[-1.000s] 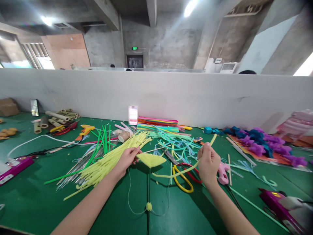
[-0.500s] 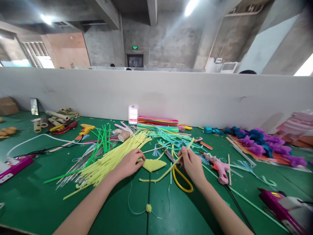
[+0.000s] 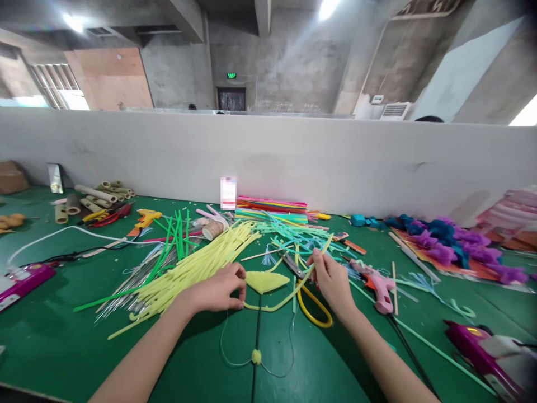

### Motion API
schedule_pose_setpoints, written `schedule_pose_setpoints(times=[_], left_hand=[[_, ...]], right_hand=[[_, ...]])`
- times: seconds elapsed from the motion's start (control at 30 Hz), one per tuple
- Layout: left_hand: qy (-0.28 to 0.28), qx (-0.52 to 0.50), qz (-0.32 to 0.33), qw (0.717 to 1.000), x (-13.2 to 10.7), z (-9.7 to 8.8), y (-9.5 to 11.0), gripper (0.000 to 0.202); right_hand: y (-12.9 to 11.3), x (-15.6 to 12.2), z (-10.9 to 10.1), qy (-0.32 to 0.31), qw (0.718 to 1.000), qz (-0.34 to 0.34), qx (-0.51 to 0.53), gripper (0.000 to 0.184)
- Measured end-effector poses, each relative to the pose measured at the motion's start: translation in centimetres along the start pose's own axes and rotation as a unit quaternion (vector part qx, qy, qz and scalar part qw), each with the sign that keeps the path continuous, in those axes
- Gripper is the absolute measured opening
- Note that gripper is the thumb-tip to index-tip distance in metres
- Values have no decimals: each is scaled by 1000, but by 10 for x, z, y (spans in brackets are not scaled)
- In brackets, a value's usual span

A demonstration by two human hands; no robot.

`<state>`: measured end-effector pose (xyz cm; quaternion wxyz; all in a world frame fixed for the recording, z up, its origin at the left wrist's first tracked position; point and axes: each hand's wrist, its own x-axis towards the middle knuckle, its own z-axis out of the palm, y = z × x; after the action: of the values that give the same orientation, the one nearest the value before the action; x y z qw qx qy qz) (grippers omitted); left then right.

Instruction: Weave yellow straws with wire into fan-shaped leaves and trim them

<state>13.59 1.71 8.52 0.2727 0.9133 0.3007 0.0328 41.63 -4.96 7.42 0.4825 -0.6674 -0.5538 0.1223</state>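
My right hand (image 3: 333, 282) pinches a long pale yellow pipe cleaner (image 3: 274, 307) that bends down and leftward, its tip sticking up past the fingers. The other end meets the closed fingertips of my left hand (image 3: 223, 288). Just above that strand lies a flat yellow leaf-shaped piece (image 3: 267, 281), which looks made of the same fuzzy material. Scissors with yellow handles (image 3: 316, 310) rest below my right hand, partly covered. Nearer me sits a small yellow fuzzy ball (image 3: 256, 356) with thin clear wire curving out on both sides.
A heap of yellow pipe cleaners (image 3: 197, 263) lies left, beside green ones (image 3: 180, 238). Turquoise strands (image 3: 289, 232) spread behind. A pink glue gun (image 3: 381, 291) lies right and a yellow one (image 3: 147, 218) left. Purple fuzzy flowers (image 3: 444, 252) and power strips (image 3: 482, 358) stand right. A white partition (image 3: 168, 157) closes the back.
My left hand has left the leaf-shaped piece and come down to the free left end of the pipe cleaner. My right hand keeps its hold in nearly the same place.
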Motion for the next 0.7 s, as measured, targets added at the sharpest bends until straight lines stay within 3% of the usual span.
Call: schedule_pose_setpoints(times=[0.43, 0.63, 0.7], left_hand=[[78, -89, 31, 993, 9, -13, -17, 13], [173, -231, -62, 956, 19, -6, -24, 28], [192, -219, -106, 951, 20, -7, -25, 34]], right_hand=[[-4, -2, 3, -21, 1000, -16, -4, 48], [-6, -7, 9, -75, 997, -30, 17, 44], [-6, -8, 10, -90, 995, -34, 18, 43]])
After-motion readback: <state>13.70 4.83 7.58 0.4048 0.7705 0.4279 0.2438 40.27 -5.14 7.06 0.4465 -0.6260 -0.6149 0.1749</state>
